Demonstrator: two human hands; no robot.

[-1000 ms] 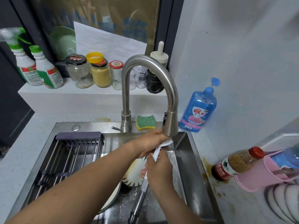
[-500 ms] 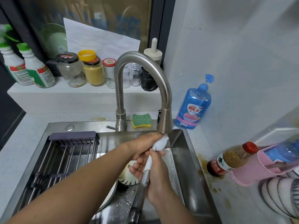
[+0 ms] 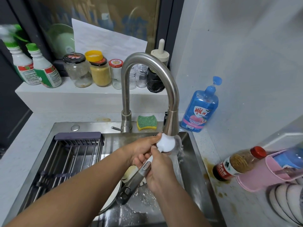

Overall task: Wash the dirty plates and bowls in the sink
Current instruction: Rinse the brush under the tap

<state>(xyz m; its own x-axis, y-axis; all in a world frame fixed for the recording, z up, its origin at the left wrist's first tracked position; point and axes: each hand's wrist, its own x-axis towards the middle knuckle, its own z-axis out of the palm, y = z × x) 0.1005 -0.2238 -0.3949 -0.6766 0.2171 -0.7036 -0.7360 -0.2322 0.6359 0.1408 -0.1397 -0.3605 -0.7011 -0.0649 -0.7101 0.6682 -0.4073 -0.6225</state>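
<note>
A dish brush with a white head (image 3: 165, 145) and a grey metal handle (image 3: 133, 181) is held right under the faucet spout (image 3: 170, 126), where water runs over the head. My left hand (image 3: 141, 149) pinches the brush at the head. My right hand (image 3: 161, 171) grips the handle just below. A white plate (image 3: 113, 197) lies in the steel sink (image 3: 193, 161) under my arms, mostly hidden. A second dish beneath my hands shows only a sliver.
A dark drying rack (image 3: 68, 154) fills the sink's left half. A green sponge (image 3: 146, 122) and a blue soap bottle (image 3: 201, 108) stand behind the sink. A sauce bottle (image 3: 236, 164), a pink holder (image 3: 270, 174) and stacked dishes (image 3: 285, 200) sit on the right; jars line the ledge.
The brush head rose from lower in the sink up to the spout, and water now runs over it. Both hands moved up with it.
</note>
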